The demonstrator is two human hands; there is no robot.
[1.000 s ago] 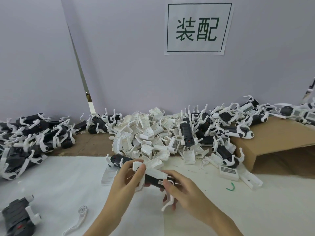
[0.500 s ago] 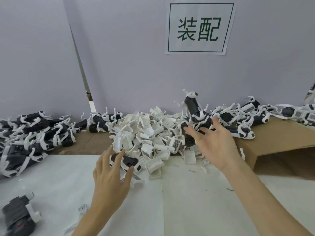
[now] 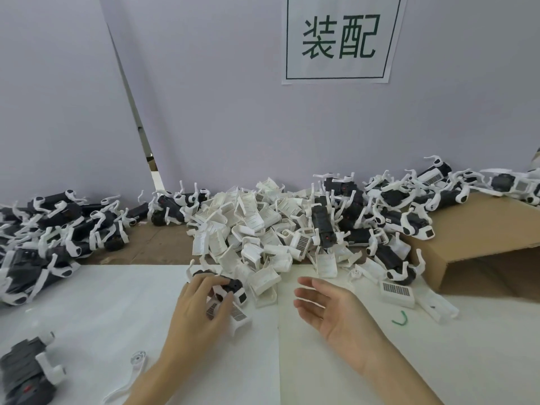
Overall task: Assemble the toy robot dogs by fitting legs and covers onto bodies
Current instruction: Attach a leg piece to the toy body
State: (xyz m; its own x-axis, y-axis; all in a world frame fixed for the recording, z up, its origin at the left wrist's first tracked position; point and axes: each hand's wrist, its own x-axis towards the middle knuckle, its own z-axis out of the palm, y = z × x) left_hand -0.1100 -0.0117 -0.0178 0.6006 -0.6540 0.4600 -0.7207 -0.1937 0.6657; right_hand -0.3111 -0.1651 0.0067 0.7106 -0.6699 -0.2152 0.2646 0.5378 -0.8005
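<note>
A black toy dog body [image 3: 230, 285] lies at the near edge of a heap of white covers [image 3: 257, 229], with a white barcoded cover [image 3: 241, 312] just under it. My left hand [image 3: 198, 308] grips this body, fingers curled over its top and thumb against its near side. My right hand [image 3: 327, 305] hovers to the right, palm up, fingers relaxed, holding nothing. Assembled dogs [image 3: 394, 211] are piled at the back right.
Another pile of dogs [image 3: 58, 235] fills the left. A cardboard box [image 3: 482, 229] lies on its side at right. A loose white leg [image 3: 134, 366] and a black body [image 3: 26, 372] lie near left. A barcoded cover [image 3: 397, 292] and a green scrap [image 3: 400, 320] lie right.
My right hand let the finished dog go onto the back right pile and has drawn back near, empty. My left hand reached forward and took hold of a black body.
</note>
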